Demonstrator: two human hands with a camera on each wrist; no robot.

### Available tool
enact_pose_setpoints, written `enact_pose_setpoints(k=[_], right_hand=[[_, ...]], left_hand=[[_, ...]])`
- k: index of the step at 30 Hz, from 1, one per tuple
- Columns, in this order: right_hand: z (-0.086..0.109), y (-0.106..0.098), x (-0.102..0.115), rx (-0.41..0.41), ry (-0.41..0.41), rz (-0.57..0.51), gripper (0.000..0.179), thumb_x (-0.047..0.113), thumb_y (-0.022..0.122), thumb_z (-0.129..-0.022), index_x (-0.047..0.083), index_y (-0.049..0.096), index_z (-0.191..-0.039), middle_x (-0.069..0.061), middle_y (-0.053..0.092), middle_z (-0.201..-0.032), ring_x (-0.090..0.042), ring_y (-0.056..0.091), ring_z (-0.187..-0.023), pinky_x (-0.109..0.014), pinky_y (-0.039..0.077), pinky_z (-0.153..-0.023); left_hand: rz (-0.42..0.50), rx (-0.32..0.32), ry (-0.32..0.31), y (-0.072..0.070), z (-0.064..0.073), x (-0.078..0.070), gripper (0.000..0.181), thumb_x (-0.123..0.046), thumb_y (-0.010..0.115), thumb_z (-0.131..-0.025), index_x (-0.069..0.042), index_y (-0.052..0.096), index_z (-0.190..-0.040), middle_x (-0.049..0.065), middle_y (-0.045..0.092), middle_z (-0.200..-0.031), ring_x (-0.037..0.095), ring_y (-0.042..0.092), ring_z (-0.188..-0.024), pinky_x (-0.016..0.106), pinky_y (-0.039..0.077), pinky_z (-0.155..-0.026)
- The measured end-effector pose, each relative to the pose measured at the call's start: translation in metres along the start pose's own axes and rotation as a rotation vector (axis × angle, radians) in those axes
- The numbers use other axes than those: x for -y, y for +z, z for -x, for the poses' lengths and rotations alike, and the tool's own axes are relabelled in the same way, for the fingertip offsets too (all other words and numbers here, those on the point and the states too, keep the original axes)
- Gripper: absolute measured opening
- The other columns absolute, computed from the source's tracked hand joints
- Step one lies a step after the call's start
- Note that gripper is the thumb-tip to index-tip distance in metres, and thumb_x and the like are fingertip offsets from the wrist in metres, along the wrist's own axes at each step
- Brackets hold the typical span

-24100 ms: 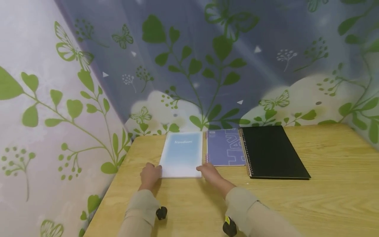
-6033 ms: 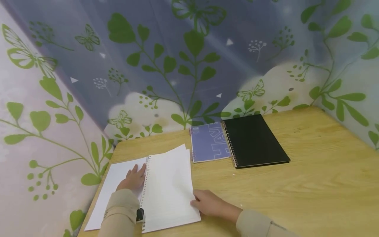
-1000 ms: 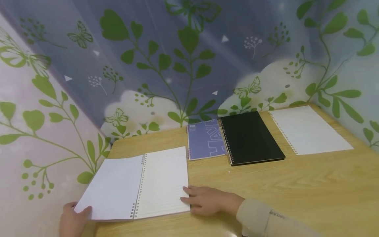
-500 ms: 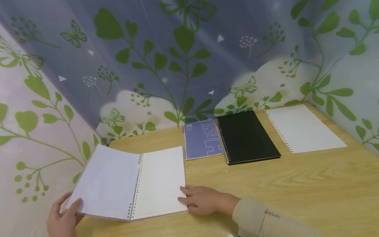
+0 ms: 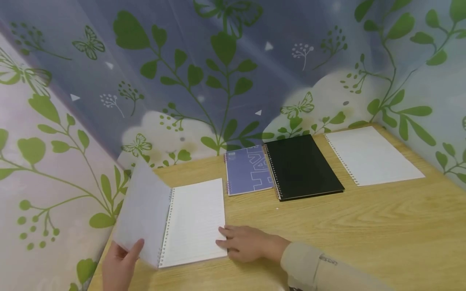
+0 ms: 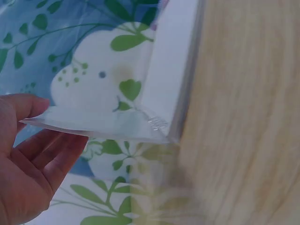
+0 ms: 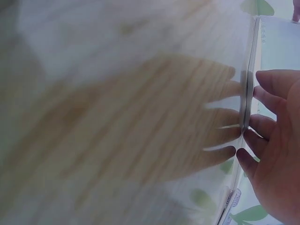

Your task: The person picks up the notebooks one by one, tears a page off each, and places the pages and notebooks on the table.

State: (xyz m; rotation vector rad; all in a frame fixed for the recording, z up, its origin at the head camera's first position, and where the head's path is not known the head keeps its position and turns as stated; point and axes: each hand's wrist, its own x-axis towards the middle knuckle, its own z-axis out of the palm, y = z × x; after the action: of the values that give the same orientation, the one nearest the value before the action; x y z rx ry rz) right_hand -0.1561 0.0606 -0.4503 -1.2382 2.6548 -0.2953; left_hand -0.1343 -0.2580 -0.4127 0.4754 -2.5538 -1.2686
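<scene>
A spiral notebook lies open on the table, its lined right page (image 5: 196, 222) flat. The left-hand cover (image 5: 143, 210) is raised at a slant, hinged on the coil. My left hand (image 5: 121, 262) pinches that cover's lower outer corner between thumb and fingers. In the left wrist view, the left hand (image 6: 28, 164) has its thumb on one face of the cover (image 6: 93, 124) and its fingers on the other. My right hand (image 5: 251, 244) touches the notebook's right edge with extended fingers. The right wrist view shows the right hand's (image 7: 276, 136) fingertips along this edge.
A purple notebook (image 5: 247, 169) and a larger black spiral notebook (image 5: 303, 167) lie side by side behind. A loose white sheet (image 5: 371, 155) with a perforated left edge lies farther right. Leaf-patterned walls (image 5: 174, 81) border the wooden table (image 5: 327, 230).
The notebook, first closed, was opened; a loose sheet has appeared at the far right. Over the last second, my left hand has lifted the cover and swung it rightward; the right hand stays at the edge.
</scene>
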Motion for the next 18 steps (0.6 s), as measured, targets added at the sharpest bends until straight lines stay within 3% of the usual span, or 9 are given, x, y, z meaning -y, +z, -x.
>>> enact_pose_setpoints(k=[3,7,11,18], right_hand=[[0.000,-0.002,0.001,0.006,0.007,-0.011,0.044,0.029,0.036,-0.096,0.024,0.040,-0.140,-0.006,0.030,-0.150,-0.022,0.028,-0.139,-0.029,0.027,-0.112],[0.000,-0.002,0.002,0.003,0.011,-0.016,0.044,0.028,0.037,-0.096,0.024,0.041,-0.139,-0.006,0.031,-0.149,-0.021,0.029,-0.138,-0.029,0.027,-0.112],[-0.001,-0.001,0.000,0.004,0.018,-0.016,0.044,0.028,0.037,-0.096,0.025,0.041,-0.139,-0.005,0.030,-0.150,-0.021,0.029,-0.139,-0.029,0.026,-0.112],[-0.004,0.002,-0.003,0.007,0.016,0.017,0.043,0.030,0.037,-0.096,0.027,0.039,-0.140,-0.004,0.029,-0.150,-0.020,0.028,-0.139,-0.030,0.026,-0.112]], left_hand=[[-0.168,0.015,0.064,0.010,0.003,0.002,0.045,-0.024,0.063,-0.086,-0.001,0.051,-0.123,0.026,0.060,-0.116,0.037,0.062,-0.102,0.034,0.054,-0.074],[-0.227,0.013,0.139,0.019,0.006,0.004,0.043,-0.015,0.063,-0.084,0.001,0.052,-0.122,0.028,0.059,-0.116,0.044,0.056,-0.108,0.052,0.050,-0.082],[-0.253,0.010,0.189,0.022,0.009,0.004,0.043,-0.011,0.063,-0.083,0.000,0.053,-0.123,0.028,0.060,-0.113,0.044,0.057,-0.105,0.052,0.050,-0.080],[-0.294,0.087,0.206,0.025,0.013,0.000,0.047,-0.010,0.060,-0.085,-0.007,0.049,-0.130,0.026,0.061,-0.114,0.042,0.060,-0.102,0.050,0.051,-0.079]])
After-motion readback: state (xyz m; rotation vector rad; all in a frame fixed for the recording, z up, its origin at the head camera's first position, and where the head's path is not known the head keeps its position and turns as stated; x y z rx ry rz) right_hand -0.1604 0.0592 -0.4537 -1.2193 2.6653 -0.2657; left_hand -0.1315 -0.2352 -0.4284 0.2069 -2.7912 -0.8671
